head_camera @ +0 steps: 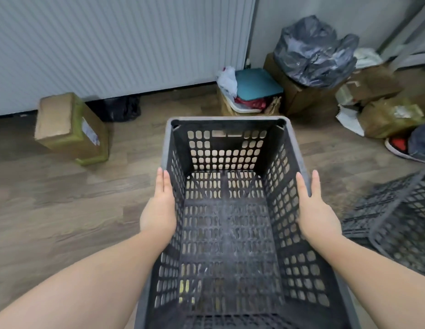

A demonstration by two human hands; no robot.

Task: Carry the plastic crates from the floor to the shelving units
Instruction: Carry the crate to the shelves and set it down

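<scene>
A dark grey perforated plastic crate (227,119) is held out in front of me, empty, its open top facing me. My left hand (159,210) lies flat against the outside of its left wall, and my right hand (314,210) presses on its right rim and wall. Both hands clamp the crate between them with fingers stretched forward. A second grey crate (396,224) lies tilted on the floor at the right, apart from my right arm.
A taped cardboard box (71,129) stands on the wooden floor at the left. Along the wall are a black bag (121,108), a basket with a teal lid (251,91), boxes topped by a black bin bag (313,53) and a shoe (399,146).
</scene>
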